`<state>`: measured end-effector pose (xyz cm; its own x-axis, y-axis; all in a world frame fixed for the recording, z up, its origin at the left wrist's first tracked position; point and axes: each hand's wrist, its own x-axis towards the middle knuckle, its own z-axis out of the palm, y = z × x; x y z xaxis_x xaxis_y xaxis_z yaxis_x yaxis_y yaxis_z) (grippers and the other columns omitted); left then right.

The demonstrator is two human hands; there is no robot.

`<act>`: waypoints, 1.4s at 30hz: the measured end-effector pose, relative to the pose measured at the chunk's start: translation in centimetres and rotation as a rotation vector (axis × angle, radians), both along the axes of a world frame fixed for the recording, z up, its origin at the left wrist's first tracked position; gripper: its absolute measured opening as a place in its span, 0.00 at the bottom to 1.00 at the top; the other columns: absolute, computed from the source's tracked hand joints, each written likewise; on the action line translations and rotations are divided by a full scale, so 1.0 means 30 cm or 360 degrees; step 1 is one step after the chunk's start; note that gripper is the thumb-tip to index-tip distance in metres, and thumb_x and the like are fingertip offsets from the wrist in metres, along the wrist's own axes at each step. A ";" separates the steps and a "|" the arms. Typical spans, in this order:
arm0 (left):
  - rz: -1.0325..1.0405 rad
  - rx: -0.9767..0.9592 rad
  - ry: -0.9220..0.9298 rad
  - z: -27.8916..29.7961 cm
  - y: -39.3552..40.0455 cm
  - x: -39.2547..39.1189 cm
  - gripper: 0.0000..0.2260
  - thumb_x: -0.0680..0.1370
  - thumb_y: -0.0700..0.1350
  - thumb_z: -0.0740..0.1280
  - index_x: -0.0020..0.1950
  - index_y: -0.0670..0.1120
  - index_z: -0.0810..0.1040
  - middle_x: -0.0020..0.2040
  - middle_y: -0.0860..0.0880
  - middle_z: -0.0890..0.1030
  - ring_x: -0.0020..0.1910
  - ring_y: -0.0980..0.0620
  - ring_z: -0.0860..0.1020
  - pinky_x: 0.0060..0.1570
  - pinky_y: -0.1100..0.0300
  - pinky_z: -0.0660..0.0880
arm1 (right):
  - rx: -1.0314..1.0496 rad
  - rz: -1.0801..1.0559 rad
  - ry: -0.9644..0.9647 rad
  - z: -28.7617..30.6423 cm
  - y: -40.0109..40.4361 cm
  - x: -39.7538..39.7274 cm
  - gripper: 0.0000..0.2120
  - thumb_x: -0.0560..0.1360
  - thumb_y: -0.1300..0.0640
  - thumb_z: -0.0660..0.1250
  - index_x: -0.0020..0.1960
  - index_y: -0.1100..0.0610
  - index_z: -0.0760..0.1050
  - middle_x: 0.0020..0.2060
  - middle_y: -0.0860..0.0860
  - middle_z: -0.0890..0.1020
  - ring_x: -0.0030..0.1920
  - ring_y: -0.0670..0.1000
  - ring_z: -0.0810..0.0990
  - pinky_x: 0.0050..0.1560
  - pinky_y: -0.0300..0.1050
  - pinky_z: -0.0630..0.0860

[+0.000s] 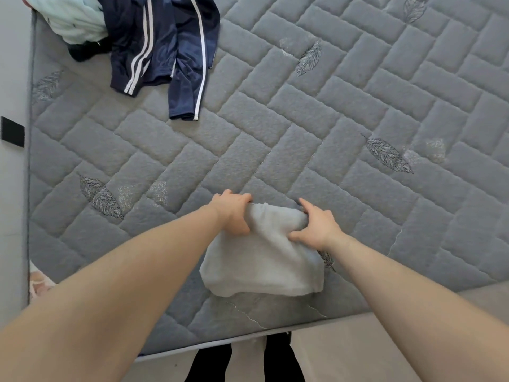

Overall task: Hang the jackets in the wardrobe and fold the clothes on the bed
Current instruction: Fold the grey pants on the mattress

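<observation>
Near the bed's front edge, a small pale grey fleecy garment (264,260) lies partly folded on the grey quilted mattress (358,106), its far end lifted and bunched between both hands. The left hand (234,213) grips the far left corner, fingers curled over the cloth's edge and thumb pressed on top. The right hand (316,224) pinches the far right corner, thumb on the fabric and fingers tucked around the fold. Both bare forearms reach in from the near side. Well apart, at the mattress's far left corner, a navy blue track garment with white stripes (165,51) lies crumpled, touching a pale mint garment (74,20) heaped beside it. A dark item (82,51) shows beneath that heap.
</observation>
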<state>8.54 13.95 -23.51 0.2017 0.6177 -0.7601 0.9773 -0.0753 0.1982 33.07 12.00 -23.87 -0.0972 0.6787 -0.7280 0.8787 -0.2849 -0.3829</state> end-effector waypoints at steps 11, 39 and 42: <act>-0.0414 0.1203 -0.0323 0.099 -0.243 -0.029 0.12 0.67 0.35 0.68 0.48 0.46 0.76 0.43 0.49 0.77 0.41 0.45 0.75 0.41 0.52 0.71 | 0.0930 0.0286 0.0145 0.082 -0.153 0.083 0.21 0.67 0.67 0.66 0.51 0.45 0.72 0.45 0.43 0.70 0.48 0.49 0.71 0.39 0.45 0.68; 0.2181 -0.0338 -0.1026 0.090 -0.474 -0.052 0.22 0.73 0.41 0.79 0.63 0.50 0.75 0.57 0.47 0.85 0.48 0.52 0.85 0.34 0.64 0.80 | -0.0392 -0.1720 0.0933 0.086 -0.465 0.018 0.28 0.70 0.55 0.80 0.66 0.47 0.76 0.56 0.47 0.86 0.53 0.50 0.86 0.41 0.44 0.79; 0.2084 -0.0363 -0.1203 0.311 -0.438 -0.027 0.22 0.72 0.40 0.79 0.63 0.51 0.77 0.57 0.47 0.85 0.46 0.55 0.86 0.36 0.64 0.80 | -0.0295 -0.1835 0.1071 0.310 -0.513 0.054 0.27 0.65 0.50 0.80 0.63 0.45 0.80 0.55 0.46 0.87 0.55 0.50 0.86 0.49 0.48 0.82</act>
